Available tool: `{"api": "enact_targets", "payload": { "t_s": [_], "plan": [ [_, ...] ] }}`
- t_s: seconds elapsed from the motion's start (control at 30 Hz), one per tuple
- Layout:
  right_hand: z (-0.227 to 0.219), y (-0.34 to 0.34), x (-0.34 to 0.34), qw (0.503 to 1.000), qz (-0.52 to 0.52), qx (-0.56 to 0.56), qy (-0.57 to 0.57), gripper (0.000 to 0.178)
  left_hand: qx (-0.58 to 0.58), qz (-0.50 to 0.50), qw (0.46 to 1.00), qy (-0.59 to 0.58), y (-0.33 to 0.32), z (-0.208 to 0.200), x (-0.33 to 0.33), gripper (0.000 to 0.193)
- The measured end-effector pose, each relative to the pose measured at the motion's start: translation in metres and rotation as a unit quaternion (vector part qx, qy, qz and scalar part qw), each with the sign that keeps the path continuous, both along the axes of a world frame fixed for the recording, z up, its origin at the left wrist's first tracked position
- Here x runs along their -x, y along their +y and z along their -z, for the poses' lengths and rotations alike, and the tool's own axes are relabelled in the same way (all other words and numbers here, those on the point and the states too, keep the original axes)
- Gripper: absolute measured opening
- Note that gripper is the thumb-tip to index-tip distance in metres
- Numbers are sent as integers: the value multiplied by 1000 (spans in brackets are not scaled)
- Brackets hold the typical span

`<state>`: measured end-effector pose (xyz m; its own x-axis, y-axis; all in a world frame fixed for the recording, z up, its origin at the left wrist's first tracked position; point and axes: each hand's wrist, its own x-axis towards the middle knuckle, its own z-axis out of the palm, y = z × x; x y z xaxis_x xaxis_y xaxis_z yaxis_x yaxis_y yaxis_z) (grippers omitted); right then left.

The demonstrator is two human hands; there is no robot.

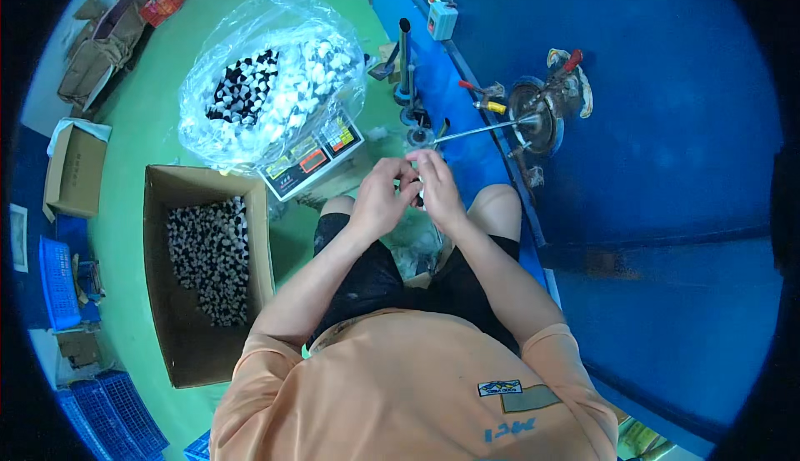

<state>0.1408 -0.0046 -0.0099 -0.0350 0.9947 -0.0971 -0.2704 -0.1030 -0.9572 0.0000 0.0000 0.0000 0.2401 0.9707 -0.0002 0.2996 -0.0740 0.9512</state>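
My left hand [380,199] and my right hand [441,195] meet in front of my lap, fingers closed together. Between them shows part of a small black-and-white piece [420,200]; the fingers cover most of it, so its exact kind is unclear. Just beyond the hands, a thin metal rod [475,131] runs from a small round metal part [420,137] to a round metal fixture [546,138] on the blue surface. Left of my knees, an open cardboard box [182,353] contains many small black-and-white pieces [212,253].
A clear plastic bag [333,40] full of similar pieces rests on a weighing scale [315,161], ahead to the left. A blue panel [650,178] fills the right side. Blue crates [117,415] and another cardboard box [77,169] stand at the far left.
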Motion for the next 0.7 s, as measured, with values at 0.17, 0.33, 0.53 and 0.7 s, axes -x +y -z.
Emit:
{"api": "enact_targets", "payload": {
  "t_s": [0.17,0.33,0.53,0.7],
  "plan": [
    [-4,-2,-5,998,38,6,-51,28,50,32,998,-14,14,2,-6,8],
    [-3,1,-15,989,137,55,10,21,150,-47,951,-267,26,3,-10,13],
    [-6,-1,-16,986,151,65,21,20,185,-54,909,-369,32,-2,-17,14],
    [-14,0,-14,987,151,49,18,20,194,-43,905,-377,35,-9,-24,17]
  ]
}}
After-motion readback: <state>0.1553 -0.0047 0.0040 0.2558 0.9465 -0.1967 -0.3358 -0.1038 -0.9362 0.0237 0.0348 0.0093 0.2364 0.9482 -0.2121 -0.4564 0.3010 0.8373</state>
